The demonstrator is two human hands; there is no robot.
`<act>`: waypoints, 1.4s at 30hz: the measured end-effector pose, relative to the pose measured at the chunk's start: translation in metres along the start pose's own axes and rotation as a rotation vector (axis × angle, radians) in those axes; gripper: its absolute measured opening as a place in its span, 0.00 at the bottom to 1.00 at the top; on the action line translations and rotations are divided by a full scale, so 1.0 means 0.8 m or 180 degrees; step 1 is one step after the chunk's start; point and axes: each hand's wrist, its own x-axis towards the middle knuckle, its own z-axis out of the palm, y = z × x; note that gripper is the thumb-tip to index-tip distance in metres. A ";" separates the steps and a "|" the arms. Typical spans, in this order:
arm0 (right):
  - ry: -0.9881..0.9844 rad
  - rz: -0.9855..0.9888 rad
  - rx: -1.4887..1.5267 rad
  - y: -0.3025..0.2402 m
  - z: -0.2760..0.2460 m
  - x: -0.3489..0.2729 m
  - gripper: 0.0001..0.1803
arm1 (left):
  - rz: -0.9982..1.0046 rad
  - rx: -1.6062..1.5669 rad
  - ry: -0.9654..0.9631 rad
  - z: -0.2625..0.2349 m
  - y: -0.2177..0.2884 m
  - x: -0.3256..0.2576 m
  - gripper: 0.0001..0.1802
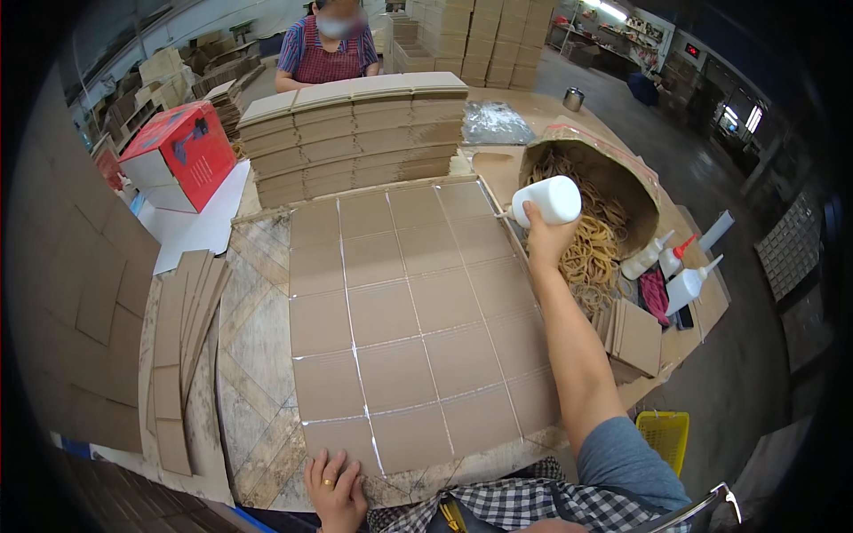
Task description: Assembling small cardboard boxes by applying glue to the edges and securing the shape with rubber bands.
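A white glue bottle (558,199) is gripped in my right hand (548,240), tipped so its nozzle points left at the far right corner of the cardboard grid (388,311). This flat brown sheet is marked into rectangles, with white glue lines running along several of the seams. My left hand (336,493) lies by the near left corner of the cardboard, fingers stretched out, a ring on one of them. Nothing is held in it. Just beyond the grid rises a tall stack of folded cardboard (355,133).
Right of the grid, a large sack (635,178) spills rubber bands (593,253). Beyond it stand several squeeze bottles (684,289). Cardboard strips (182,329) lie left, a red box (182,155) farther back. A masked person (329,49) is behind the stack. A yellow basket (664,435) sits below right.
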 end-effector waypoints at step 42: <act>-0.0464 0.0126 -0.0047 -0.095 -0.260 -0.116 0.39 | 0.0016 -0.0179 0.0258 0.013 -0.003 -0.001 0.11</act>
